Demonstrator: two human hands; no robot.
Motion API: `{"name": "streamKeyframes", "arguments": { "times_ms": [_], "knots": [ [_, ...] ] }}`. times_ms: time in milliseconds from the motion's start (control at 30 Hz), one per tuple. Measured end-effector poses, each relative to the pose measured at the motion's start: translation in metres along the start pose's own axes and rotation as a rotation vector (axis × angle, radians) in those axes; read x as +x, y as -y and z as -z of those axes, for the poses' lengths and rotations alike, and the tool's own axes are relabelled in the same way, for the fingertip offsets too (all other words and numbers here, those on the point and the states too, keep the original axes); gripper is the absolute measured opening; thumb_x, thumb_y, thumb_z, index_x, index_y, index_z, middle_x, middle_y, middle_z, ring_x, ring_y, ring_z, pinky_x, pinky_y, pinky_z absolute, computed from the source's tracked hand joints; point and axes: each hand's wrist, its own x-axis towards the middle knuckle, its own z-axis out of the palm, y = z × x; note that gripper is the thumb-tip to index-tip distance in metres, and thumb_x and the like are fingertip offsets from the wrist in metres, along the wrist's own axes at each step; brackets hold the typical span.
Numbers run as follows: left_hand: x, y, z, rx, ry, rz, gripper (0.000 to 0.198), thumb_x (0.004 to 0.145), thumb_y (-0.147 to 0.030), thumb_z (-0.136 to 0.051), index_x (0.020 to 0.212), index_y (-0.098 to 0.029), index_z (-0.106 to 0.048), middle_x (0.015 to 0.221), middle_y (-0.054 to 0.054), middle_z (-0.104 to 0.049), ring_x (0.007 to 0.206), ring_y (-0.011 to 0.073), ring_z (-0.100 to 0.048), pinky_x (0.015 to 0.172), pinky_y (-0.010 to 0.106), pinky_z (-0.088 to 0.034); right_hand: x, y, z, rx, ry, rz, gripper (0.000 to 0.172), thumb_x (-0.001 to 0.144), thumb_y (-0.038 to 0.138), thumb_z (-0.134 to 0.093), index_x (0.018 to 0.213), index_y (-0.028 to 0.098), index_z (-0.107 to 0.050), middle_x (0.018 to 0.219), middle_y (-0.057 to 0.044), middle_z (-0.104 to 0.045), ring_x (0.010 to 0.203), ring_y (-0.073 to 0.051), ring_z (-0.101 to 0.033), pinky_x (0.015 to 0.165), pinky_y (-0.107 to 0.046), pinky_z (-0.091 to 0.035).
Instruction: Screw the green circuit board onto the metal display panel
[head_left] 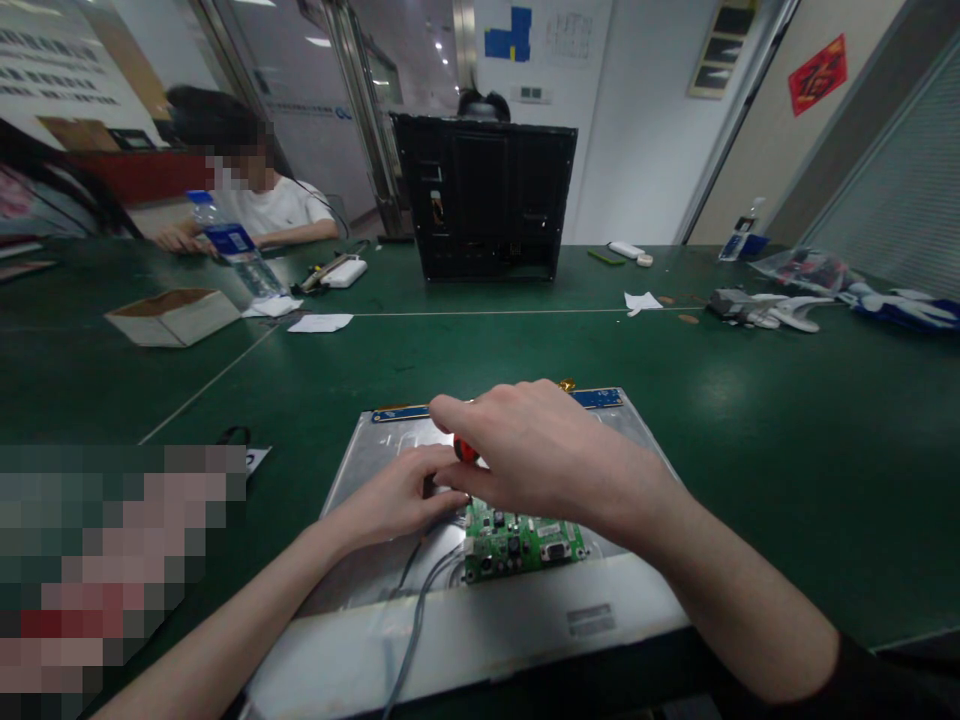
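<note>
A silver metal panel (525,610) lies flat on the green table in front of me, with a small green circuit board (521,545) mounted on it and grey cables (420,600) running toward the near edge. My right hand (540,450) is closed around a red-handled tool (465,452), likely a screwdriver, held above the board. My left hand (405,495) rests on the panel just left of the board, fingers curled and pinched near the tool's lower end. The tool's tip is hidden by the hands.
A black monitor housing (484,200) stands upright at the table's middle. A cardboard box (174,315), water bottle (236,250) and papers (321,322) lie far left, where a seated person (255,205) works. Gloves and bags (825,290) lie far right.
</note>
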Motion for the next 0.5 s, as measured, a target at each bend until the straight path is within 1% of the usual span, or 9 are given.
{"name": "streamKeyframes", "arguments": {
  "times_ms": [100,167,300,433,500],
  "knots": [
    [-0.0009,0.0008,-0.0001,0.003,-0.008,0.015,0.016,0.082,-0.033,-0.061,0.084,-0.018,-0.067,0.084,0.004,-0.071,0.081,0.0235,-0.064,0.076,0.035,-0.051,0.0011,0.0010,0.0022,0.001,0.008,-0.015,0.020,0.097,0.032,-0.061,0.111,0.018,-0.064,0.088,-0.006,-0.075,0.072,-0.018,-0.066,0.054,-0.028,-0.027],
    [-0.0011,-0.0003,0.0000,-0.004,-0.025,0.010,0.016,0.082,-0.033,-0.061,0.085,-0.019,-0.067,0.086,0.004,-0.071,0.083,0.0236,-0.064,0.079,0.035,-0.051,0.0022,0.0023,0.0044,0.002,0.018,-0.023,0.019,0.098,0.033,-0.060,0.107,0.018,-0.067,0.085,-0.005,-0.074,0.070,-0.017,-0.065,0.054,-0.028,-0.027],
    [-0.0003,-0.0031,0.0005,-0.006,-0.021,-0.008,0.015,0.082,-0.032,-0.060,0.085,-0.020,-0.069,0.091,0.005,-0.073,0.086,0.0241,-0.064,0.082,0.037,-0.052,0.0034,0.0039,0.0068,-0.001,0.038,-0.023,0.020,0.101,0.032,-0.055,0.097,0.018,-0.069,0.079,-0.005,-0.073,0.067,-0.017,-0.062,0.053,-0.029,-0.026],
    [0.0006,-0.0023,0.0010,-0.005,-0.025,-0.033,0.014,0.081,-0.030,-0.061,0.087,-0.019,-0.068,0.090,0.005,-0.073,0.085,0.0246,-0.064,0.079,0.037,-0.051,0.0023,0.0035,0.0061,0.012,0.037,-0.018,0.015,0.097,0.025,-0.055,0.102,0.016,-0.066,0.083,-0.006,-0.073,0.066,-0.016,-0.061,0.052,-0.029,-0.025],
    [0.0010,-0.0020,0.0013,-0.025,0.001,-0.057,0.015,0.083,-0.030,-0.061,0.090,-0.019,-0.069,0.089,0.004,-0.073,0.083,0.0238,-0.064,0.080,0.036,-0.051,0.0013,0.0034,0.0058,0.014,0.037,-0.021,0.017,0.094,0.023,-0.057,0.107,0.015,-0.062,0.087,-0.007,-0.073,0.066,-0.017,-0.061,0.051,-0.029,-0.024]
  ]
}}
